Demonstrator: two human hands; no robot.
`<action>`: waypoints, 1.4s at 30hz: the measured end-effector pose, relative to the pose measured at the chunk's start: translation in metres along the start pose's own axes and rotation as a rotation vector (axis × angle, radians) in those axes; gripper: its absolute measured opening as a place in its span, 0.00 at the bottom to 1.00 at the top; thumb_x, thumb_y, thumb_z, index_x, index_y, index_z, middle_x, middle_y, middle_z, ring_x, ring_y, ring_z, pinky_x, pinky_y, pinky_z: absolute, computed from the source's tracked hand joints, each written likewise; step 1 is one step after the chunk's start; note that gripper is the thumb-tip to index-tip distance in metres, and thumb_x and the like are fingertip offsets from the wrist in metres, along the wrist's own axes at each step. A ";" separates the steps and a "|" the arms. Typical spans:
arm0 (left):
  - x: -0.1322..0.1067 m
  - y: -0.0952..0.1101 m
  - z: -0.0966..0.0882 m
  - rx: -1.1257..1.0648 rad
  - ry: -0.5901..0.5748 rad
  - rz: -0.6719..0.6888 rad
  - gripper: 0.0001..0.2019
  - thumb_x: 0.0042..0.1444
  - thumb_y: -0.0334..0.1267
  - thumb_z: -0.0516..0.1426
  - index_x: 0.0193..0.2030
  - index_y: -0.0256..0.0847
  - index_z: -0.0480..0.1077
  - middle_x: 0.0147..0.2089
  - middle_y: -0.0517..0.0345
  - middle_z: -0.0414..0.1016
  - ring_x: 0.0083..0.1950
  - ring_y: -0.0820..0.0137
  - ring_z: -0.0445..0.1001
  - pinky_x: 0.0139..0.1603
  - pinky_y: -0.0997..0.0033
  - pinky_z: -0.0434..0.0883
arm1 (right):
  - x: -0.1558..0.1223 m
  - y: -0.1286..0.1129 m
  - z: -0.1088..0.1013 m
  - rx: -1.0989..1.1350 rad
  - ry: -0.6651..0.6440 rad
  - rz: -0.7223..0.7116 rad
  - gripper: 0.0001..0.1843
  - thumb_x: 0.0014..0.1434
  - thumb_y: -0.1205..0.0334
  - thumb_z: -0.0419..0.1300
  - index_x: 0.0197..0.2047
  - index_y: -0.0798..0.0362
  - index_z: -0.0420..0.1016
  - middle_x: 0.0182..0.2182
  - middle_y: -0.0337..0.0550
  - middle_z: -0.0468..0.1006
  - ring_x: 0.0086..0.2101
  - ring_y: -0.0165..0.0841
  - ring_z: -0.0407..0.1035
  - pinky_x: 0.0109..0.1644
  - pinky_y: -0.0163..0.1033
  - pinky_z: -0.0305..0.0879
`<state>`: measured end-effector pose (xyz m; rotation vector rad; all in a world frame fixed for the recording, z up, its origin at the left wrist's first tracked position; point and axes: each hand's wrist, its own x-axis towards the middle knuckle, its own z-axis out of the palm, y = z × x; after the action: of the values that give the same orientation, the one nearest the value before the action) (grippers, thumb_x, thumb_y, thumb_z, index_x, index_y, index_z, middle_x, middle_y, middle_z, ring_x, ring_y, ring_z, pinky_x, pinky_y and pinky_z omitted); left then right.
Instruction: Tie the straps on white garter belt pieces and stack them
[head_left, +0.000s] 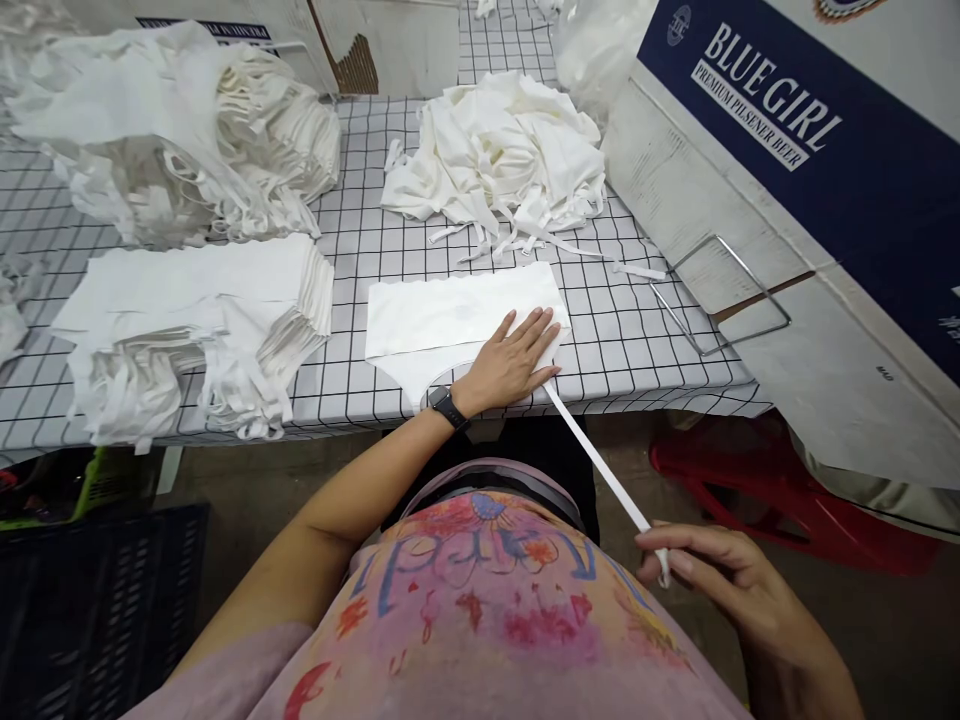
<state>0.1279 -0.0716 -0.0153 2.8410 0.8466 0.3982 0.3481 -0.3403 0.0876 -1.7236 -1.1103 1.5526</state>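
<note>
The left hand (pixel 514 355) lies flat, fingers a little apart, on the right part of a white garment (pixel 457 310), which is spread on the checked surface (pixel 352 250). The right hand (pixel 739 580), below and to the right of it, pinches the end of a white strap (pixel 600 458) between thumb and fingers; the strap is stretched between the hands. The step seems to be straightening this strap; I judge it calls for a steady left palm and an even, gentle pull. Beyond the left hand, to the right, a carton (pixel 675 150) reads "BLUE GIRL" and "PREMIUM PILSENER BEER". Farther left, another carton (pixel 405 45) shows "PREMIUM" upside down. Painted letters on the shirt (pixel 480 610) I cannot read surely.
</note>
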 end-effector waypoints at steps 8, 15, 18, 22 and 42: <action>-0.001 0.001 -0.002 -0.035 -0.005 -0.007 0.32 0.74 0.54 0.43 0.77 0.37 0.52 0.80 0.42 0.48 0.81 0.58 0.48 0.81 0.47 0.45 | 0.056 -0.003 0.007 0.134 0.197 -0.138 0.18 0.55 0.48 0.72 0.46 0.48 0.88 0.37 0.53 0.87 0.34 0.44 0.82 0.36 0.43 0.79; -0.001 0.002 -0.008 -0.081 -0.004 -0.014 0.33 0.74 0.55 0.44 0.78 0.38 0.50 0.80 0.42 0.48 0.82 0.57 0.46 0.81 0.47 0.44 | 0.124 -0.025 0.034 0.337 0.354 -0.237 0.14 0.59 0.48 0.70 0.38 0.50 0.87 0.26 0.45 0.83 0.23 0.30 0.68 0.33 0.39 0.71; -0.004 0.002 -0.016 -0.179 0.077 -0.037 0.30 0.75 0.51 0.44 0.77 0.38 0.51 0.80 0.43 0.52 0.82 0.59 0.47 0.81 0.48 0.48 | 0.139 -0.028 0.038 0.292 0.411 -0.276 0.13 0.60 0.48 0.69 0.36 0.49 0.86 0.28 0.43 0.81 0.31 0.34 0.74 0.38 0.40 0.72; -0.017 -0.002 -0.028 -0.329 0.314 -0.209 0.18 0.74 0.41 0.49 0.66 0.41 0.66 0.66 0.45 0.73 0.70 0.61 0.68 0.71 0.51 0.68 | 0.149 -0.033 0.041 0.237 0.427 -0.334 0.10 0.58 0.51 0.71 0.37 0.48 0.87 0.40 0.44 0.83 0.41 0.36 0.76 0.45 0.40 0.74; -0.020 -0.031 -0.040 -0.041 0.129 -0.207 0.08 0.70 0.34 0.54 0.43 0.38 0.75 0.44 0.50 0.78 0.46 0.62 0.71 0.45 0.61 0.72 | 0.194 -0.077 0.067 0.296 0.319 -0.128 0.18 0.53 0.48 0.73 0.35 0.56 0.85 0.19 0.37 0.72 0.18 0.22 0.53 0.18 0.32 0.49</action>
<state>0.0842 -0.0539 0.0115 2.6789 1.1306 0.5665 0.2634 -0.1435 0.0415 -1.5950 -0.7721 1.2392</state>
